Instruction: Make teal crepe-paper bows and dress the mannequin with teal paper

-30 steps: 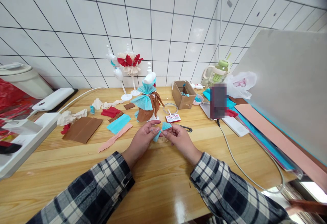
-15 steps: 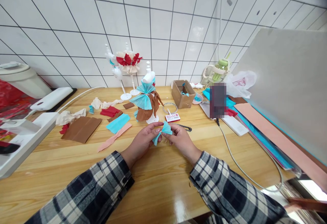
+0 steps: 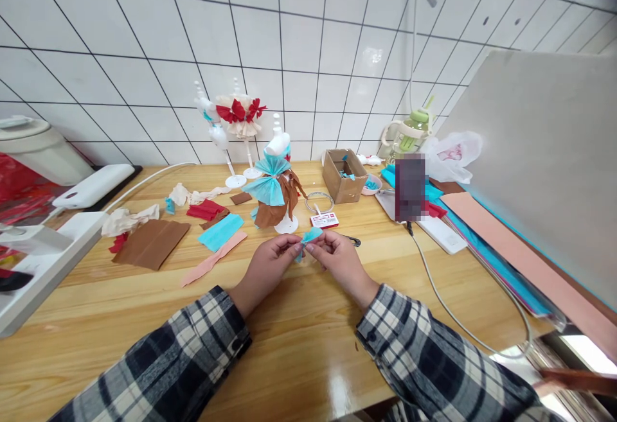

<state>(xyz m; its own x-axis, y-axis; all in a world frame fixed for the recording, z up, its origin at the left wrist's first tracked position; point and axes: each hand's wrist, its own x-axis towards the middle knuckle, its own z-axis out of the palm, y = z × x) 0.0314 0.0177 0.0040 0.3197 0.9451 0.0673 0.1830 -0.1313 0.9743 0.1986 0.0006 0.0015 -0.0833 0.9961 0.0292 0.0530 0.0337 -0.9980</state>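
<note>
A small bow of light-blue crepe paper [image 3: 312, 234] is pinched between my two hands above the table. My left hand [image 3: 274, 264] grips its left side with thumb and fingers together. From the right, my right hand [image 3: 342, 261] pinches the same bow, so both hands cover part of it. Just behind my hands stands a small white dress form [image 3: 278, 144], dressed in brown paper and a large light-blue bow [image 3: 270, 179]. Beyond my right fingers, a dark tool [image 3: 354, 241] lies mostly hidden.
Left of my hands lie a blue paper strip [image 3: 220, 232], a pink strip [image 3: 214, 259] and a brown sheet [image 3: 152, 243]. Behind stand a cardboard box [image 3: 343, 181], a wire coil [image 3: 319, 202] and two more dress forms [image 3: 241, 128]. A cable [image 3: 448, 313] curves along the right.
The blue bow has turned and folded between my fingers, so less of it shows. My right hand has closed in over it, and the dark tool is more covered.
</note>
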